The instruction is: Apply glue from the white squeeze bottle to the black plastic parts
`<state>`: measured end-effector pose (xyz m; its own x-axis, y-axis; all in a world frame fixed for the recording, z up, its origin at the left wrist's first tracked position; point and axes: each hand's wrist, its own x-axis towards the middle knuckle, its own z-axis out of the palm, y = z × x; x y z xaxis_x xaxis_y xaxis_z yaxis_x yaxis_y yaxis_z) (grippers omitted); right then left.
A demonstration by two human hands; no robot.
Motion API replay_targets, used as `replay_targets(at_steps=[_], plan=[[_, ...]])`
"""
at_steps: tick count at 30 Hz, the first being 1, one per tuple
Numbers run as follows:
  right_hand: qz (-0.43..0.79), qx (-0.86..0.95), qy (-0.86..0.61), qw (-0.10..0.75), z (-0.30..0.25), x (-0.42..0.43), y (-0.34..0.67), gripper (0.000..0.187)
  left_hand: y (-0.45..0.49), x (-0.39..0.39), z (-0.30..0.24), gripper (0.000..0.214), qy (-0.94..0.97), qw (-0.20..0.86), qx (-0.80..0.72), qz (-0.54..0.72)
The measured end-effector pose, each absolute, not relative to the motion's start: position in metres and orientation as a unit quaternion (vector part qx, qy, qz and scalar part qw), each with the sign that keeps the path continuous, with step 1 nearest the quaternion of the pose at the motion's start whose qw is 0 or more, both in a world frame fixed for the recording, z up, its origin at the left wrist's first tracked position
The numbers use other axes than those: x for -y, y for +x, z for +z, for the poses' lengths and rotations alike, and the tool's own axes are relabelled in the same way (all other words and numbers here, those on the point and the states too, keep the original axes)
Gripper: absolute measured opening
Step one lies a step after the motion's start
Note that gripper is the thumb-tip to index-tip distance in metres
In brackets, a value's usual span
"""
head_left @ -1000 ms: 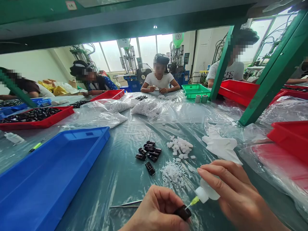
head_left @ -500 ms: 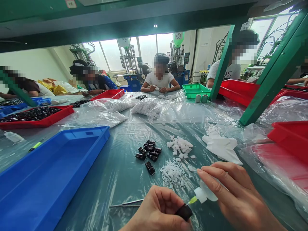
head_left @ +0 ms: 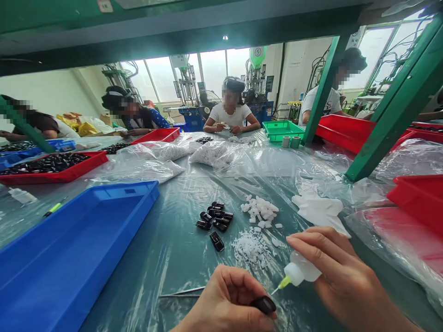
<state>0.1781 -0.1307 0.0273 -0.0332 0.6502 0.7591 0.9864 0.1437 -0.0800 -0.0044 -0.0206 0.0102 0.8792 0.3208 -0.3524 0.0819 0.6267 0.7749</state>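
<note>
The left hand (head_left: 224, 299) curls closed, pinching a glossy black plastic piece (head_left: 263, 304) at the near edge; just right, the right hand (head_left: 342, 272) grips a squeeze bottle (head_left: 298, 272), its yellow-hubbed needle (head_left: 283, 283) held steady, close to the piece; white plastic chips (head_left: 248, 249) lie farther off.

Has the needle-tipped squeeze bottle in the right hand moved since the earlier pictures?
Yes, slightly: the squeeze bottle has moved up and to the right, judged against the black pieces lying still in front.

I'm looking at a glossy black part (head_left: 263, 305), a white squeeze bottle (head_left: 299, 269) with a yellow nozzle (head_left: 284, 282), and a bright blue tray (head_left: 69, 244) at lower left.
</note>
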Motion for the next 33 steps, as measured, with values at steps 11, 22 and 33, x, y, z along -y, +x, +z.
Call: replay_targets(at_steps=[11,22,33], plan=[[0.145,0.468,-0.758,0.431,0.001,0.121,0.2,0.031,-0.005,0.02,0.008,0.019,0.452,0.874,-0.151,0.09],[0.207,0.431,-0.761,0.439,-0.008,0.116,0.206,0.033,-0.006,0.02,0.006,0.016,0.45,0.878,-0.135,0.095],[0.187,0.444,-0.746,0.46,-0.028,0.117,0.216,0.034,-0.003,0.022,0.011,0.033,0.424,0.876,-0.212,0.091]])
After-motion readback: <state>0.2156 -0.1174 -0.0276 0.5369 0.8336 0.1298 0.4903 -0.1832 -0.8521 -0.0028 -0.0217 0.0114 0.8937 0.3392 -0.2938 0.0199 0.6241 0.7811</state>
